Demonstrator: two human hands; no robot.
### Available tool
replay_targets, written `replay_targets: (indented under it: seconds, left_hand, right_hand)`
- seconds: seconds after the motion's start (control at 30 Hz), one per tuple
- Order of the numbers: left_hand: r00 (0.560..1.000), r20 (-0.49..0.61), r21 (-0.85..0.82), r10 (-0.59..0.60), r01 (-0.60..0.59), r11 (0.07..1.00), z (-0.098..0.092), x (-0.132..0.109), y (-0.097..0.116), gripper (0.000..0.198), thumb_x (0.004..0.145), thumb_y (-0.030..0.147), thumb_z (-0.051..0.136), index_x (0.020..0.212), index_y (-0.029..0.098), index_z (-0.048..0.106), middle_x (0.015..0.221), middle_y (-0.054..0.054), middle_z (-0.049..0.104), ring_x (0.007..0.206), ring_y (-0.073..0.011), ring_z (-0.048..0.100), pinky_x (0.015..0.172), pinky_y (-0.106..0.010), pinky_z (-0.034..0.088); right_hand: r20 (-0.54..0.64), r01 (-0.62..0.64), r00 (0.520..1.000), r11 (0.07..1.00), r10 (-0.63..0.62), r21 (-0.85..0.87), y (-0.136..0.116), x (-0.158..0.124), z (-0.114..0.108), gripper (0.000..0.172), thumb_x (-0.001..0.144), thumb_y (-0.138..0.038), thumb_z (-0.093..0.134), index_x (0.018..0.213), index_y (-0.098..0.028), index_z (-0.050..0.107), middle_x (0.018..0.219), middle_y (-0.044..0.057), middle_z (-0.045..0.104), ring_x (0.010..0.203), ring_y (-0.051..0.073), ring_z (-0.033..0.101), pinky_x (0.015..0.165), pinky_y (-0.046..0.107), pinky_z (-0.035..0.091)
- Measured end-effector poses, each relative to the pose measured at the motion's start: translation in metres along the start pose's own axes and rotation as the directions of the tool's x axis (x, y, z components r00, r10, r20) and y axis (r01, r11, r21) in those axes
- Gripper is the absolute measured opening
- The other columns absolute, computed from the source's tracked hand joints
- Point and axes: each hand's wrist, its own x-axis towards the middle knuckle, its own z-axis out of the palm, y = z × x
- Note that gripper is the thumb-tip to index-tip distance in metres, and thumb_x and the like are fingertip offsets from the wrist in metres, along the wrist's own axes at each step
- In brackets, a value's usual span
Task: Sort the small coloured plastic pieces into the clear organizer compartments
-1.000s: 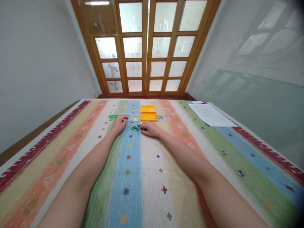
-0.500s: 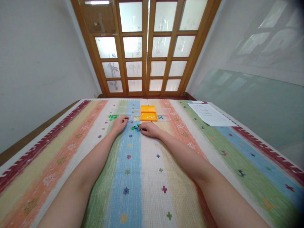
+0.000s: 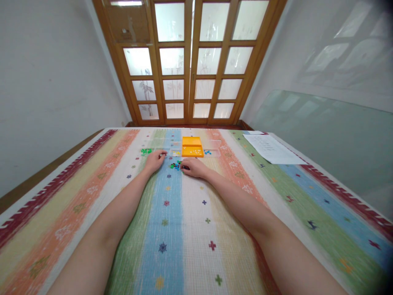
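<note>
A small pile of green, blue and dark pieces (image 3: 175,166) lies on the striped cloth between my two hands. My right hand (image 3: 194,167) rests at the pile's right side, fingers curled down and pressed together; whatever is under the fingertips is hidden. Just in front of the clear boxes, my left hand (image 3: 156,159) has its fingers bent and drawn together, and I cannot make out anything in them. Beyond stand an open orange box (image 3: 193,141) with white pieces, a clear box with green pieces (image 3: 146,151), one with yellow pieces (image 3: 176,153), and one with blue pieces (image 3: 208,152).
The striped tablecloth (image 3: 172,229) covers the table under both forearms. White printed sheets (image 3: 273,148) lie at the far right. A glass panel (image 3: 331,135) leans by the right wall, and wooden doors with panes (image 3: 190,61) stand behind the table.
</note>
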Motion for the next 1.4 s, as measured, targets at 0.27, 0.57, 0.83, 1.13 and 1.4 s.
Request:
replay_targets:
  seconds: [0.27, 0.57, 0.83, 1.13, 1.4]
  left_hand:
    - [1.0, 0.007, 0.013, 0.006, -0.006, 1.0, 0.001, 0.0, -0.001, 0.032, 0.095, 0.027, 0.054, 0.117, 0.023, 0.076, 0.113, -0.006, 0.078, 0.088, -0.0218, 0.068, 0.089, -0.036, 0.053]
    - [0.999, 0.029, 0.003, 0.02, -0.02, 1.0, 0.0, -0.001, 0.003, 0.032, 0.094, 0.028, 0.054, 0.118, 0.024, 0.076, 0.112, -0.005, 0.078, 0.087, -0.0219, 0.067, 0.087, -0.035, 0.053]
    - [0.999, 0.034, -0.013, 0.028, -0.028, 1.0, -0.001, -0.002, 0.004, 0.032, 0.094, 0.029, 0.056, 0.117, 0.024, 0.077, 0.111, -0.006, 0.078, 0.087, -0.0218, 0.067, 0.087, -0.035, 0.052]
    - [0.998, 0.05, -0.002, 0.038, -0.038, 0.999, 0.0, -0.002, 0.003, 0.033, 0.095, 0.031, 0.055, 0.119, 0.023, 0.076, 0.111, -0.006, 0.077, 0.088, -0.0225, 0.068, 0.087, -0.035, 0.053]
    - [0.997, 0.058, 0.004, 0.046, -0.046, 0.999, 0.0, -0.002, 0.003, 0.033, 0.096, 0.032, 0.054, 0.118, 0.024, 0.076, 0.108, -0.006, 0.077, 0.089, -0.0224, 0.068, 0.085, -0.034, 0.053]
  right_hand:
    - [-0.08, -0.063, 0.995, 0.998, 0.063, 0.009, 0.002, 0.001, -0.001, 0.012, 0.094, -0.021, 0.063, 0.101, -0.02, 0.072, 0.095, 0.005, 0.071, 0.086, 0.018, 0.059, 0.078, 0.026, 0.039]
    - [-0.397, -0.327, 0.864, 0.945, 0.31, 0.025, 0.039, -0.008, -0.011, 0.015, 0.095, -0.024, 0.058, 0.102, -0.02, 0.071, 0.093, 0.006, 0.069, 0.084, 0.02, 0.058, 0.077, 0.029, 0.04]
    - [-0.516, -0.531, 0.688, 0.839, 0.51, 0.121, 0.062, -0.018, -0.021, 0.02, 0.093, -0.027, 0.056, 0.103, -0.02, 0.071, 0.088, 0.005, 0.067, 0.078, 0.02, 0.058, 0.073, 0.031, 0.04]
    - [-0.486, -0.582, 0.65, 0.793, 0.585, 0.177, 0.068, -0.02, -0.016, 0.029, 0.093, -0.024, 0.055, 0.118, -0.022, 0.07, 0.089, 0.004, 0.07, 0.077, 0.021, 0.06, 0.072, 0.031, 0.043]
    - [-0.402, -0.4, 0.837, 0.916, 0.372, 0.016, 0.053, -0.01, -0.008, 0.02, 0.096, -0.018, 0.056, 0.108, -0.02, 0.072, 0.105, 0.009, 0.072, 0.094, 0.022, 0.063, 0.086, 0.032, 0.045]
